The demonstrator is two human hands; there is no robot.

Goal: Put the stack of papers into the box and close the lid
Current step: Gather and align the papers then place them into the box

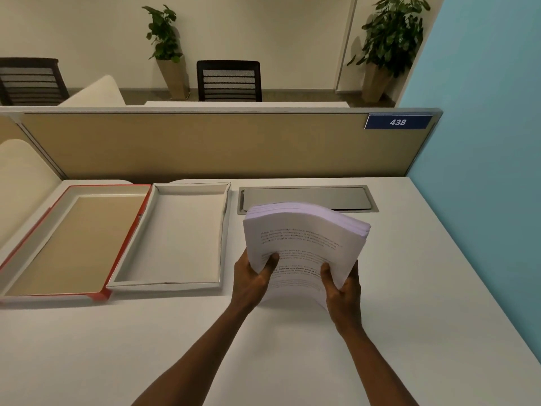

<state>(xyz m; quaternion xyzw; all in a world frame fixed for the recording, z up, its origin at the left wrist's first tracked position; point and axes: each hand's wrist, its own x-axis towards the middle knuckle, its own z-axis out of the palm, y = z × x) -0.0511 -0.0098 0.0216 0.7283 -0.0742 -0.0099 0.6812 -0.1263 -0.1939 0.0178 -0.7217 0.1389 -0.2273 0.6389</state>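
Observation:
A thick stack of printed white papers point(304, 232) is lifted off the desk, its far end sagging. My left hand point(253, 281) grips its near left edge with the thumb on top. My right hand point(342, 288) grips the near right edge. To the left, the open box point(224, 235) lies flat on the desk, white inside and holding nothing. Its red-edged lid point(52, 293) lies open further left, brown inside, joined to the box along one side.
A grey metal cable hatch point(307, 196) is set in the white desk point(292, 361) behind the papers. A tan partition point(205, 142) with a blue "438" sign point(397, 122) closes off the back. A blue wall stands at the right.

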